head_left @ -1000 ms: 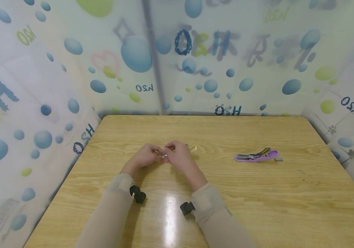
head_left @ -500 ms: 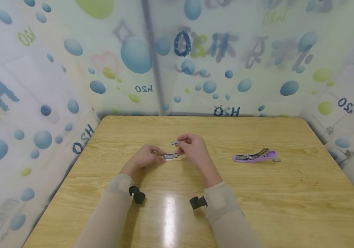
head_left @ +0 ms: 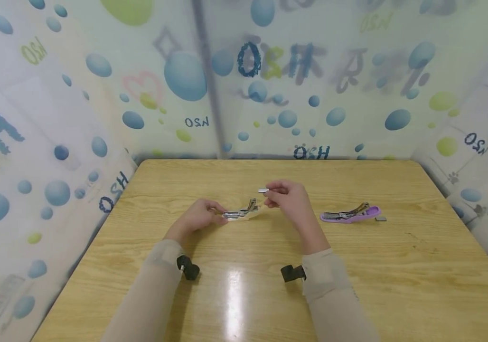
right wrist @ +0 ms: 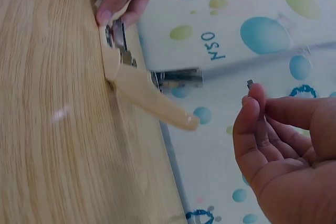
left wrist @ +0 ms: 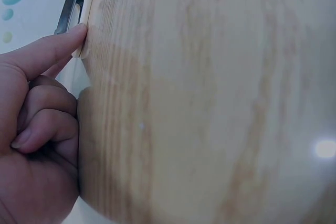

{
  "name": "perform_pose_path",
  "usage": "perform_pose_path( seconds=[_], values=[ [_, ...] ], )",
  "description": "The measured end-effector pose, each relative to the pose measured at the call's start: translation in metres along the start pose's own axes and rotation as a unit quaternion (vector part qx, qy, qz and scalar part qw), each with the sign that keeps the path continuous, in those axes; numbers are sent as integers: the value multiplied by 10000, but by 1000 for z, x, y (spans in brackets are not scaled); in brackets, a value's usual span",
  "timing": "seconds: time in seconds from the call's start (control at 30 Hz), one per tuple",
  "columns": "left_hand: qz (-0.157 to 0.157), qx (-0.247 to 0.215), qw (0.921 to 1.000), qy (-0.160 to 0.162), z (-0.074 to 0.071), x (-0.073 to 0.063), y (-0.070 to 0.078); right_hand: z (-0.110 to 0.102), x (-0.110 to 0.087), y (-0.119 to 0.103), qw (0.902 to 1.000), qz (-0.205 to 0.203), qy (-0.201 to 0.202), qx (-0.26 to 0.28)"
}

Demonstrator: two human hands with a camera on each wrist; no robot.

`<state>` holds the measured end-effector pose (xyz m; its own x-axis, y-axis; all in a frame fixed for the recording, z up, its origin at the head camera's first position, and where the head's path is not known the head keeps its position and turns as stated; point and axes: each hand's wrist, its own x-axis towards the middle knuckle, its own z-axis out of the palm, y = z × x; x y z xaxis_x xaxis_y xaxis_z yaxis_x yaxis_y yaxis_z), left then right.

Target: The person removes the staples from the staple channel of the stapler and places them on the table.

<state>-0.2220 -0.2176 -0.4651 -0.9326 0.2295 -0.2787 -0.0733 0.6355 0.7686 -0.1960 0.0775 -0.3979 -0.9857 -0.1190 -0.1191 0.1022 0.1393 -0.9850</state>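
Note:
A cream stapler (head_left: 244,217) lies opened up on the table, its metal magazine raised at an angle; the right wrist view shows its cream body (right wrist: 144,95) from the side. My left hand (head_left: 199,219) pinches the stapler's left end between thumb and finger, the other fingers curled in the left wrist view. To the right of the stapler and above the table, my right hand (head_left: 293,198) pinches a small grey strip of staples (head_left: 263,190) between thumb and fingertips. Most of that strip is hidden by the fingertips in the right wrist view.
A purple stapler (head_left: 351,220), also opened, lies to the right on the wooden table (head_left: 380,266). Beside its right end is another small grey staple strip (head_left: 380,219). A patterned wall curtain (head_left: 333,114) stands behind the table.
My right hand has drawn away from the stapler to the right, the staple strip coming into sight in its fingers. The left hand stays on the stapler, which is now more visible.

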Motion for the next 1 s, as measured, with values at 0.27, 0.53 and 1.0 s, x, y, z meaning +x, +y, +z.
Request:
perform_pose_path(
  seconds=[0.27,0.53,1.0],
  values=[
    [14,9,10000,9,-1,1,-1,-23,1,13,9996,139,121,-221],
    [-40,-91,9999,-44,1,-2,4,-33,6,36,9947,463,44,-915],
    [-177,-191,9996,-139,0,1,2,-34,13,60,9776,478,-198,-2040]
  ],
)
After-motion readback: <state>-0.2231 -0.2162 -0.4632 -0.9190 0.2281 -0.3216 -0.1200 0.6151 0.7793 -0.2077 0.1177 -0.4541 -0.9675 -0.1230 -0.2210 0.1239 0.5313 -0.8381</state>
